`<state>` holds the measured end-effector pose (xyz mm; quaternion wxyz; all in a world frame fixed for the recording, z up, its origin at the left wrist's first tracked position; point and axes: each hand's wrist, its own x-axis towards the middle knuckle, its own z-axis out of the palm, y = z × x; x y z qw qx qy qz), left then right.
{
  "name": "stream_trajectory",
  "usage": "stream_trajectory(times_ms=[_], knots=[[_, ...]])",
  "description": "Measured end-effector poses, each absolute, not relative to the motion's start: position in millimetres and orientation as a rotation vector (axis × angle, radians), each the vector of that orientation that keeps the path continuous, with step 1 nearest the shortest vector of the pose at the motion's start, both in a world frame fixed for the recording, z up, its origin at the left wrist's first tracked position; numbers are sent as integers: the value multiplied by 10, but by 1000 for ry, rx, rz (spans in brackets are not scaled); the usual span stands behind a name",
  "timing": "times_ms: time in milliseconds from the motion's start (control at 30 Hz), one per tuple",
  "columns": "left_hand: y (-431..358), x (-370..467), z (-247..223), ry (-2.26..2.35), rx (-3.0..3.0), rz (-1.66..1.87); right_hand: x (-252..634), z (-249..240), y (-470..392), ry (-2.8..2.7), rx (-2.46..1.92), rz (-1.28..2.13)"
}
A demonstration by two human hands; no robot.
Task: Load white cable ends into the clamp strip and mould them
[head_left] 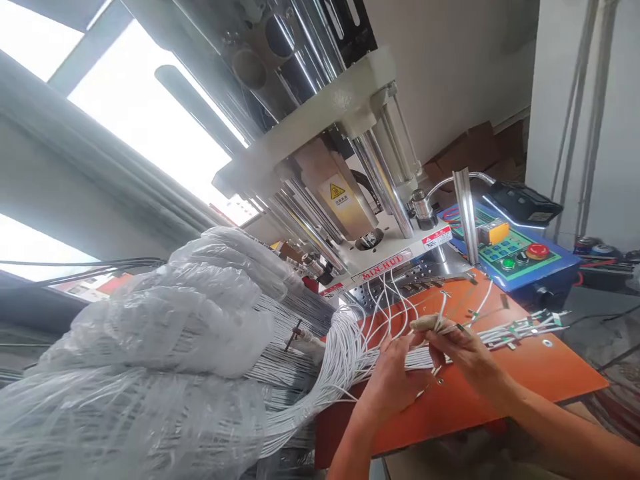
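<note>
My left hand (391,380) is closed, thumb against fingers, on a white cable near the middle of the orange board (540,387). Close beside it, my right hand (463,353) pinches a white cable (443,303) whose end sticks up above the fingers. A beige cover sits on one fingertip there. Behind both hands runs a thick bundle of white cables (345,340), coming from the left. More cables with small green and metal ends (525,328) lie on the board to the right. The fingers partly hide what they grip.
Ahead stands a press machine (380,250) with steel columns, several cables leading under its plate. A blue control box (530,267) with a red button is at right. Plastic-wrapped cable bundles (165,347) fill the left side. Cardboard boxes (475,157) stand behind.
</note>
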<state>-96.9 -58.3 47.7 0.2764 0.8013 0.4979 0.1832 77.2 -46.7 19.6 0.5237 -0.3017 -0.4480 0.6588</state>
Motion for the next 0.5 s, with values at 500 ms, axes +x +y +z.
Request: stream_trajectory(times_ms=[500], knots=[[-999,-2313,-20,2283,2358,179,774,278,-255,-766,-635,1841]])
